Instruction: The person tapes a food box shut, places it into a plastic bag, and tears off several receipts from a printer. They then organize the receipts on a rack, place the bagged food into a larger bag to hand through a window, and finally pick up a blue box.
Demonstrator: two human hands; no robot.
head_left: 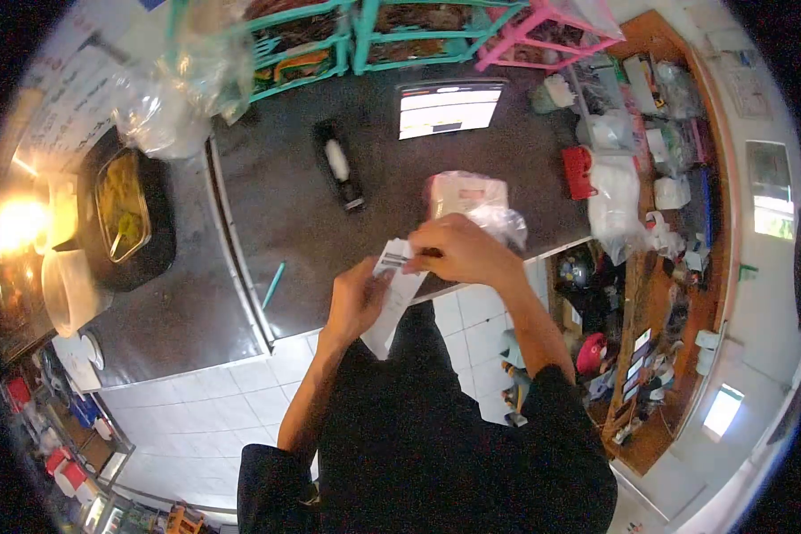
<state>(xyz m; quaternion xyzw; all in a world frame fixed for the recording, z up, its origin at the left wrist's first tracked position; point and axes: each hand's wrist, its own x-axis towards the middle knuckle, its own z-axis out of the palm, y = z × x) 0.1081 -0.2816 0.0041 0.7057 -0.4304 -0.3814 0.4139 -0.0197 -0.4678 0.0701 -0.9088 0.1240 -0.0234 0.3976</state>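
A long white printed paper slip (pixel 401 292) hangs in front of my body, just off the near edge of the dark table. My left hand (pixel 358 298) is closed on its left side, the thumb lying over the print. At the slip's upper right, the fingers of my right hand (pixel 465 253) are pinched on its edge. Just beyond that hand lies a pale package (pixel 468 193) in clear plastic. A teal pen (pixel 274 285) rests on the table to the left of my left hand. Farther back is a black elongated object (pixel 337 165) with a white patch.
A lit screen (pixel 450 109) stands on the dark table (pixel 276 178). Green racks (pixel 356 44) and a pink rack (pixel 552 36) line the back. At left sits a black tray (pixel 120 209) of food; at right, a red box (pixel 578 173) and white plastic bags (pixel 616 200).
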